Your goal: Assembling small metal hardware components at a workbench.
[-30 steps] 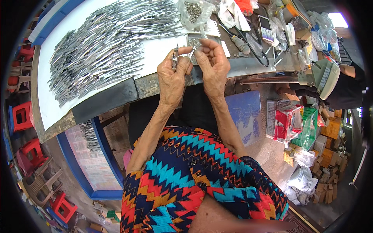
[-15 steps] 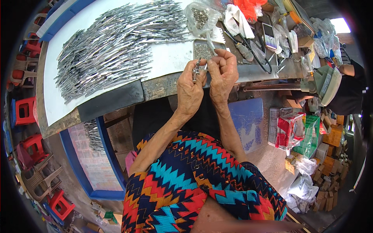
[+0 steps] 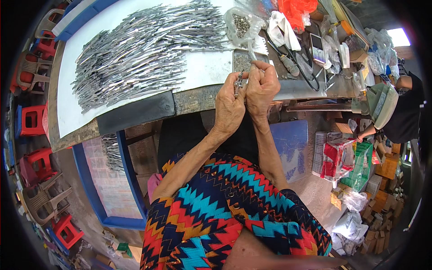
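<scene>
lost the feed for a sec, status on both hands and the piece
Left hand and right hand together at bench edge, both pinching one small metal piece. Metal strips pile untouched, left. Nothing in the way.

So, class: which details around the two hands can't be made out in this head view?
- Small metal piece: mostly covered by left hand and right hand.
- Clear bag: its contents are too small to identify.
- Person at right: cut off by the rim.

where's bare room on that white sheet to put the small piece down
Bare white sheet lies between the heap of metal strips and the small tray of parts, just ahead of the left hand. Right of the tray is cluttered.
</scene>
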`<state>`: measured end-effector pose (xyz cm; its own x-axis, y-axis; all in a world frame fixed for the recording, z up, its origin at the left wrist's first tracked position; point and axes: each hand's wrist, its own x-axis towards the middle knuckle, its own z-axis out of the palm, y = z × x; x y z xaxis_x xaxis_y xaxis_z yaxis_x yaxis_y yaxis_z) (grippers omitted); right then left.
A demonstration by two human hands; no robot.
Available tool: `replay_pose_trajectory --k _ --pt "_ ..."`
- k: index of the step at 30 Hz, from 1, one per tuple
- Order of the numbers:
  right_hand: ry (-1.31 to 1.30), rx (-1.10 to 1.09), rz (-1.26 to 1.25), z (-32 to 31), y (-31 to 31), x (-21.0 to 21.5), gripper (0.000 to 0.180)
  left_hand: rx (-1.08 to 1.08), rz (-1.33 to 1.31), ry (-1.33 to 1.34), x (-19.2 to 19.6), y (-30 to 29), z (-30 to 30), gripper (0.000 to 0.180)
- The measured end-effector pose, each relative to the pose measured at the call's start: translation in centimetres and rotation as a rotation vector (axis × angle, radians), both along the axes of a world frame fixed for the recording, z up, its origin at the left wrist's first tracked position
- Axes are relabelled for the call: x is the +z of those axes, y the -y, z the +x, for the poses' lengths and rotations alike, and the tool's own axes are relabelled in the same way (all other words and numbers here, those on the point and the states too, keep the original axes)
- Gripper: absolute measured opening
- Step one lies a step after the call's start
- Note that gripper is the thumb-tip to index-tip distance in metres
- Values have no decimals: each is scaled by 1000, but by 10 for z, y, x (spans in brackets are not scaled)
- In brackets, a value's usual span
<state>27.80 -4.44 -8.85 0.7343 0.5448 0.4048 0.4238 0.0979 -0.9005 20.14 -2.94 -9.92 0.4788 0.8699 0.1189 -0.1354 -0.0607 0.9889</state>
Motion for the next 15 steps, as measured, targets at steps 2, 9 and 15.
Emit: replay_pose_trajectory --k 2,9,15 --pt "-38 40 -74 1 0 -2 14 -9 -9 25 1 -3 -2 19" --pt "-127 231 -133 28 6 -10 18 -134 -325 131 16 -55 -15 25" --pt "-74 270 -243 44 8 -3 18 -163 -179 -101 25 -118 -19 21"
